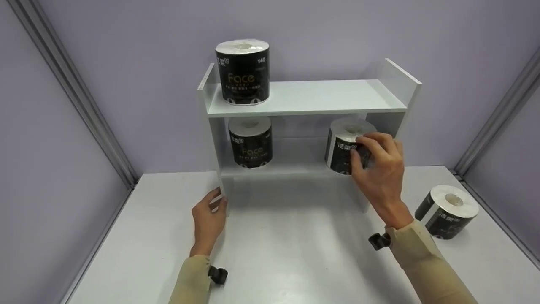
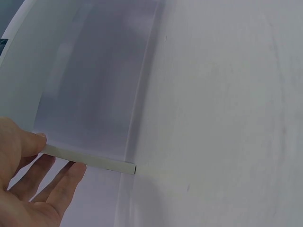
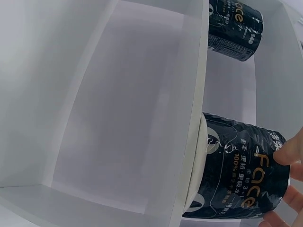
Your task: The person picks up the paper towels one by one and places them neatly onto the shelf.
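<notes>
My right hand (image 1: 379, 169) grips the upper end of a toilet paper roll (image 1: 341, 156) in a black "Face" wrapper, at the right of the white shelf's lower board. Close up in the right wrist view, thumb and fingers sit round the top of this roll (image 3: 236, 175), and its bottom end overlaps the board's front edge. Low on the left, my left hand (image 1: 209, 219) pinches the side panel of the shelf (image 1: 299, 98). In the left wrist view the thumb lies on one face of that panel edge (image 2: 90, 160), the fingers on the other.
One roll (image 1: 244, 74) stands upright on the top board at left, and another (image 1: 252, 145) is on the lower board beneath it. On the table (image 1: 270, 261) to the right of the shelf, a further roll (image 1: 443, 219) stands near my right forearm. Walls rise behind and on both sides.
</notes>
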`<state>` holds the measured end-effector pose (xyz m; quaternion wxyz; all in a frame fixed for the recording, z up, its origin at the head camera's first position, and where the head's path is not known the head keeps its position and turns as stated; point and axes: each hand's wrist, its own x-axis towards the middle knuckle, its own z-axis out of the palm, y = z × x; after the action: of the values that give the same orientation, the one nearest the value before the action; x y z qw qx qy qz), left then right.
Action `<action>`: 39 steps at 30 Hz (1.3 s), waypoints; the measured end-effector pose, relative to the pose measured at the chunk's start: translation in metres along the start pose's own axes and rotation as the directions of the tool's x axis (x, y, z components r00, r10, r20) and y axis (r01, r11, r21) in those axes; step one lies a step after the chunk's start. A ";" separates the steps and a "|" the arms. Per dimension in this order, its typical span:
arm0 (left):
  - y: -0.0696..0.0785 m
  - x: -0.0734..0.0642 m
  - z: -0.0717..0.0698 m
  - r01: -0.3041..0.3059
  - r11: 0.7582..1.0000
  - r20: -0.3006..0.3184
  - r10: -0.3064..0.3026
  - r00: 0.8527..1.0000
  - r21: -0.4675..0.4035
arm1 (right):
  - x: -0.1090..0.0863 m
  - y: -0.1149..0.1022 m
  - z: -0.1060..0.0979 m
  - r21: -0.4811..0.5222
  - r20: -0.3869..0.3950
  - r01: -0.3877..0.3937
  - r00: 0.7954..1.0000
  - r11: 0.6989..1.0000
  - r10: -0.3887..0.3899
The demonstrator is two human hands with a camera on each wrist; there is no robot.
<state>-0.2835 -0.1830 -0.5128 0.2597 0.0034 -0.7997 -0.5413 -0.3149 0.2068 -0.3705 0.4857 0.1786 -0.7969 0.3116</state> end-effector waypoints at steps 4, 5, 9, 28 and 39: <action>-0.002 -0.001 0.001 -0.016 1.000 -0.002 0.016 1.000 -0.007 | 0.000 0.001 0.001 0.018 -0.019 -0.004 1.000 1.000 0.004; -0.002 -0.001 0.002 -0.020 1.000 -0.001 0.020 1.000 -0.008 | 0.000 0.001 0.001 0.023 -0.025 -0.007 1.000 1.000 0.007; -0.003 -0.001 0.003 -0.016 1.000 -0.005 0.016 1.000 -0.006 | 0.000 0.000 0.001 0.031 -0.042 -0.019 0.999 0.999 0.020; 0.000 0.004 0.006 -0.005 1.000 0.001 0.005 1.000 0.019 | -0.004 0.001 -0.001 -0.022 -0.001 -0.046 0.999 0.999 0.046; 0.001 0.005 0.003 -0.106 0.983 0.023 0.104 0.994 0.151 | 0.000 -0.003 0.001 -0.010 0.005 -0.054 0.999 0.999 0.054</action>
<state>-0.2887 -0.1810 -0.5108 0.2809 -0.0230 -0.8395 -0.4646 -0.3136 0.2041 -0.3693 0.4759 0.1558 -0.8041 0.3203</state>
